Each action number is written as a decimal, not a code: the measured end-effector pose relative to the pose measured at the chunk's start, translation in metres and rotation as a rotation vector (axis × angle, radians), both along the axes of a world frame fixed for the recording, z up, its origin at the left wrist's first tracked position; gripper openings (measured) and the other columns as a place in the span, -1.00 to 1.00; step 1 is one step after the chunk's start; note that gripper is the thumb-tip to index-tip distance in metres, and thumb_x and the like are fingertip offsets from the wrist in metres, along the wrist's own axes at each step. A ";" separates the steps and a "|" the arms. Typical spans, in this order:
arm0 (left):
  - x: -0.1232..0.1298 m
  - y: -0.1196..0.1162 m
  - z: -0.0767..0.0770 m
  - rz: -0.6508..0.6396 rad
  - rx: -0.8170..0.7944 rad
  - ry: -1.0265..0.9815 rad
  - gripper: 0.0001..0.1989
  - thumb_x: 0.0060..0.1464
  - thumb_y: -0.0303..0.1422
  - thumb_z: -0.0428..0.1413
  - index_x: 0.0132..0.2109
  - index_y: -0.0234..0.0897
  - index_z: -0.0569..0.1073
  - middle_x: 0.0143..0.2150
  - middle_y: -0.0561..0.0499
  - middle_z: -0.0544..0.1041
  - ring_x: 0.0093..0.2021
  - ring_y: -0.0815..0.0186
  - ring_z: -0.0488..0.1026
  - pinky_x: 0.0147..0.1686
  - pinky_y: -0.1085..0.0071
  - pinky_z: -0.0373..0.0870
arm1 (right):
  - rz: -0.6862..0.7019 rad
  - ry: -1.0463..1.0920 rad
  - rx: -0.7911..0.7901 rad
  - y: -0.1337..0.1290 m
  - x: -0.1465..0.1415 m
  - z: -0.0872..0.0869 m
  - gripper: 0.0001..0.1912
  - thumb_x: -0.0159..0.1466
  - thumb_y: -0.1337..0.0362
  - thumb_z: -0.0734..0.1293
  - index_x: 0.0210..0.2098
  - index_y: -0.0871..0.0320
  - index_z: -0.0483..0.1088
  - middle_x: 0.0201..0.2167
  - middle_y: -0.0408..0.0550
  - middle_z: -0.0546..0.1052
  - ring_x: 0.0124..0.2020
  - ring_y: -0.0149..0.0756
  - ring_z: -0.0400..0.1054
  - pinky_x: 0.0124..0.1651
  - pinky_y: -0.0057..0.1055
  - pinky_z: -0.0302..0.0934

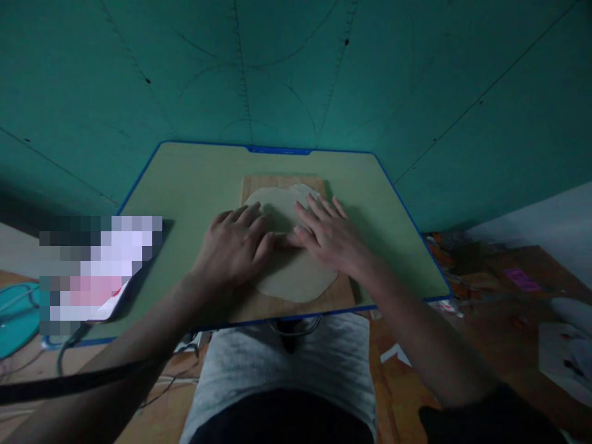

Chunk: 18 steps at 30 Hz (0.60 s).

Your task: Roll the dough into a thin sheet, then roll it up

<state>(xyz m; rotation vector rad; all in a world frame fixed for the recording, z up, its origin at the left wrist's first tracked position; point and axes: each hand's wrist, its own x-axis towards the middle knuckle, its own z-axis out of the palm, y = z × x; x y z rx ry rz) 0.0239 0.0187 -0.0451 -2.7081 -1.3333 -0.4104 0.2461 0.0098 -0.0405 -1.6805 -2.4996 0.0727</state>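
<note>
A thin, round sheet of dough (296, 280) lies spread over a wooden board (340, 296). Across its middle runs a rolling pin (285, 239), of which only a short length shows; the rest is hidden beneath my palms. My left hand (240, 240) rests over the pin's left part, fingers pointing forward and slightly bent, thumb to the right. Over the right part lies my right hand (326, 231), its fingers stretched out and spread above the dough's upper right edge. That far edge looks slightly wavy.
The board stands on a pale green folding table (198, 179) with a blue rim. A phone (115, 277), partly pixelated, lies at the table's left edge with a cable. A green wall (296, 74) rises behind. Papers and clutter lie on the floor to the right.
</note>
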 end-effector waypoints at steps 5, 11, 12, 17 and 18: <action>-0.018 -0.043 -0.009 -0.167 0.019 -0.042 -0.41 0.35 -0.16 -0.17 0.32 -0.52 0.25 0.34 -0.42 0.34 0.35 -0.15 0.29 0.26 -0.13 0.29 | 0.098 0.062 -0.039 -0.048 -0.003 0.000 -0.35 0.48 0.07 0.10 0.42 0.36 0.12 0.44 0.24 0.16 0.44 0.02 0.07 0.41 -0.04 0.07; -0.039 -0.104 -0.011 -0.198 0.010 -0.070 -0.31 0.27 -0.31 0.00 0.44 -0.55 0.05 0.40 -0.43 0.24 0.45 -0.10 0.10 0.33 -0.08 0.22 | 0.167 0.067 0.005 -0.112 -0.005 -0.001 -0.36 0.43 0.16 0.15 0.41 0.37 0.13 0.43 0.24 0.17 0.42 0.01 0.09 0.43 0.00 0.05; -0.040 -0.102 -0.009 -0.208 0.008 -0.074 -0.34 0.27 -0.33 0.01 0.42 -0.54 0.10 0.38 -0.42 0.28 0.43 -0.10 0.15 0.31 -0.06 0.26 | 0.175 0.066 0.008 -0.112 -0.004 -0.001 -0.37 0.43 0.17 0.14 0.40 0.37 0.14 0.43 0.24 0.18 0.43 0.00 0.09 0.43 0.00 0.05; -0.035 -0.046 0.002 -0.213 -0.094 -0.160 -0.61 0.39 -0.29 -0.13 0.12 -0.39 0.48 0.09 -0.24 0.58 0.05 0.09 0.55 0.04 0.09 0.53 | 0.200 0.053 0.001 -0.074 0.001 0.001 -0.41 0.43 0.23 0.13 0.38 0.40 0.17 0.39 0.28 0.26 0.41 -0.01 0.13 0.43 0.00 0.04; -0.032 -0.033 0.003 -0.171 -0.114 -0.175 -0.56 0.41 -0.26 -0.17 0.10 -0.41 0.50 0.12 -0.27 0.57 0.09 0.08 0.53 0.07 0.08 0.52 | 0.197 0.053 0.004 -0.065 0.001 0.001 -0.41 0.42 0.22 0.14 0.36 0.40 0.20 0.38 0.28 0.28 0.39 0.00 0.15 0.43 0.00 0.06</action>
